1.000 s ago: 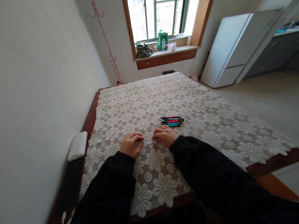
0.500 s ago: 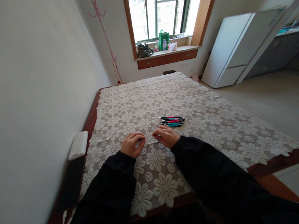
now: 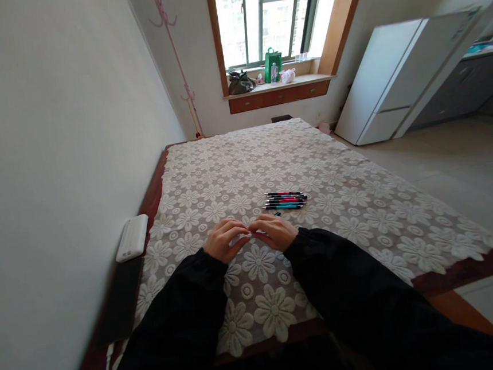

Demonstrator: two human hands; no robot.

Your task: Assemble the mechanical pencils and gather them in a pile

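Note:
My left hand [image 3: 225, 240] and my right hand [image 3: 275, 232] meet at the fingertips just above the flowered lace tablecloth [image 3: 259, 263]. Both are closed in a pinch, thumbs below the fingers. What they pinch is hidden between the fingertips; only a small pale bit shows there. Behind my right hand lies a row of several pens [image 3: 285, 203] with black, red and teal barrels, side by side on the cloth. The end of a small dark teal piece [image 3: 277, 214] pokes out just past my right knuckles, the rest of it covered by the hand.
On the left table edge, by the wall, sit a white power bank [image 3: 132, 238] and a flat black object [image 3: 121, 299] with a white cable [image 3: 108, 363]. Beyond the table are a pink coat stand [image 3: 177, 58], a windowsill holding bags, and a white fridge [image 3: 384, 81].
My hands have come together, closing the gap between them. The thin whitish strip seen between them before is now mostly hidden. The view has shifted slightly; the pens lie as before.

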